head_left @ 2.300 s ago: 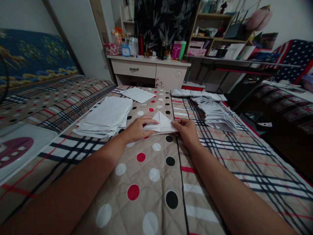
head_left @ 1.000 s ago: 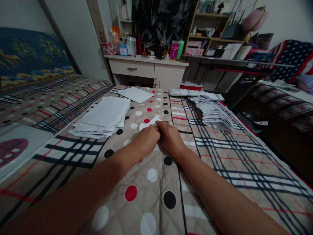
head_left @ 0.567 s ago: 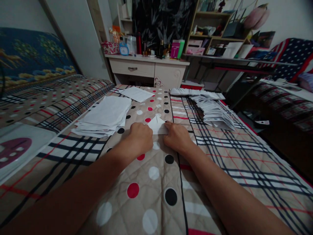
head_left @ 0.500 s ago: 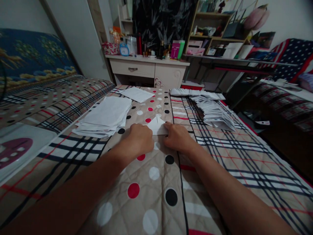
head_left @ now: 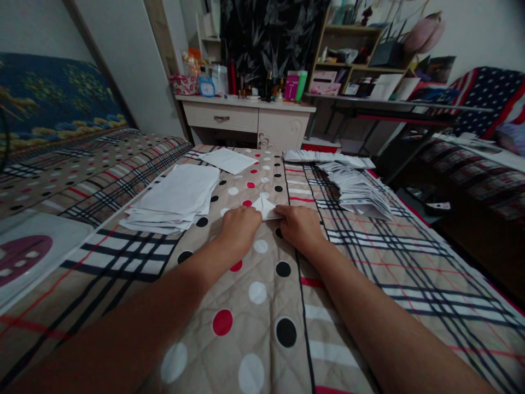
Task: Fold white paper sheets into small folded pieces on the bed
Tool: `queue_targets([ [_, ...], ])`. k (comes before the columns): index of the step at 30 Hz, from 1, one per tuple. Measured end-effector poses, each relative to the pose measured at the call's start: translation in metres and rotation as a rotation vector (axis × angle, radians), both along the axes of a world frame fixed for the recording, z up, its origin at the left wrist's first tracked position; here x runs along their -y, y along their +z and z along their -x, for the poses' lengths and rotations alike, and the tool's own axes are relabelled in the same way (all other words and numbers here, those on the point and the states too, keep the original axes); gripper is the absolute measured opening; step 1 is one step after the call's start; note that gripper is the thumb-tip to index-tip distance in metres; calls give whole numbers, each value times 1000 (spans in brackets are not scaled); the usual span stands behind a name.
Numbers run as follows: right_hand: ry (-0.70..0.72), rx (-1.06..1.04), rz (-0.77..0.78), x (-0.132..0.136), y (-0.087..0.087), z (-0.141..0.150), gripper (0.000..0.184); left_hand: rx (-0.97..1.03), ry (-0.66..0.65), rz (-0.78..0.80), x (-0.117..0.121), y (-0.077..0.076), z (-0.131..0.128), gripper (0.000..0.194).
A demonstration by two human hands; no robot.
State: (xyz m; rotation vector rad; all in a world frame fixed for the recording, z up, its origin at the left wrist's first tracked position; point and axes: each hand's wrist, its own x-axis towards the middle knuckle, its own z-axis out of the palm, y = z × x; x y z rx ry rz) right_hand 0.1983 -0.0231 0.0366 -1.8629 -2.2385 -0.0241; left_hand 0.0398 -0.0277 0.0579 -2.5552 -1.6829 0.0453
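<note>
A small sheet of white paper (head_left: 267, 209), folded to a point at its far side, lies on the bedspread between my hands. My left hand (head_left: 241, 229) is closed like a fist at the paper's left edge, its fingertips tucked out of sight. At the right edge, my right hand (head_left: 302, 229) grips the paper with the forefinger along the top and the other fingers curled under. Both hands cover the outer parts of the sheet. To the left lies a stack of flat white paper sheets (head_left: 180, 189). Folded paper pieces (head_left: 361, 189) stand in a packed row to the right.
Another white sheet (head_left: 228, 160) lies beyond the stack. A second row of folded pieces (head_left: 328, 158) runs along the far right. A white plastic item with a purple print (head_left: 61, 235) sits at the left. A white dresser (head_left: 241, 117) stands behind the bed.
From holding the paper's two sides, my hands came together at its middle, then spread apart to its edges. The paper's front edge has been folded and it now looks smaller.
</note>
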Motion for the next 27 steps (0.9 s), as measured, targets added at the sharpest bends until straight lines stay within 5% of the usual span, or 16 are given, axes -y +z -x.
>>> queue_targets([
  [4,-2,-491,-86,-12,-15,-14,23,194,22,-113,-17,-9,17,31],
  [8,44,-1076,-232,-15,-16,-14,18,604,61,-219,-31,0,28,24],
  [12,33,-1342,-158,-12,-8,-11,28,958,61,-55,-40,10,35,26],
  [17,32,-1299,105,-20,-17,-20,26,1013,77,193,-51,-11,44,29],
  [22,50,-958,46,-29,-30,-30,16,876,91,198,-56,-28,46,30],
  [27,81,-886,47,-30,-32,-31,13,940,15,312,-57,-28,48,20],
])
